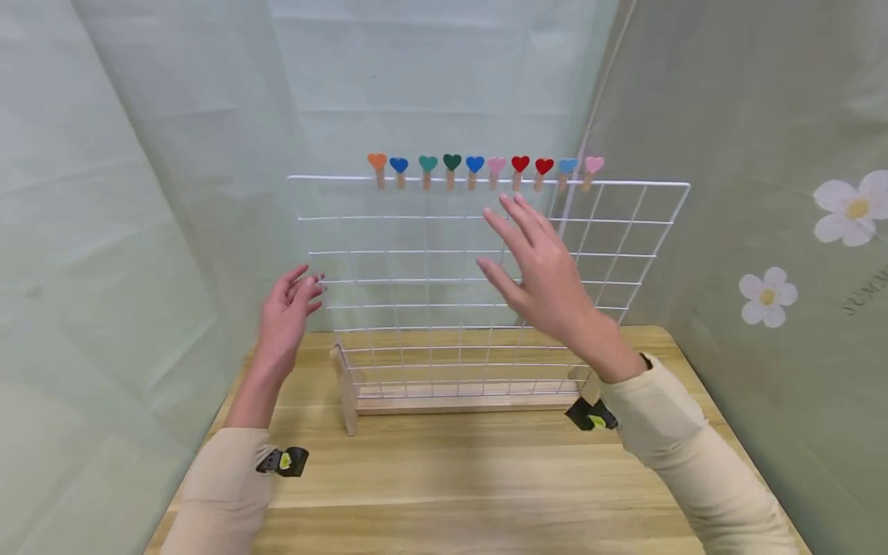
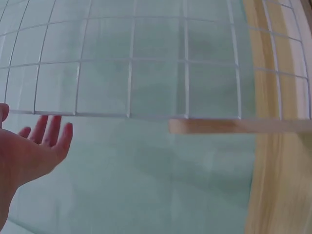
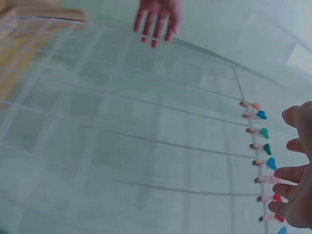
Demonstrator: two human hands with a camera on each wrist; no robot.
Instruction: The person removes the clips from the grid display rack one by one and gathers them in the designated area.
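A white wire grid panel stands upright in a wooden base on the wooden table. Along its top wire sit several small wooden clothespins with coloured hearts, orange at the left through pink at the right. My right hand is raised in front of the grid with fingers straight, its fingertips just below the pink and red pegs, holding nothing. My left hand hovers open beside the grid's left edge, empty. The left hand shows its open palm in the left wrist view. The pegs line up beside my right hand.
Pale green fabric walls the space on the left, back and right; the right side carries white flower prints. The table's front half is bare wood. Black wrist-mounted cameras sit at both cuffs.
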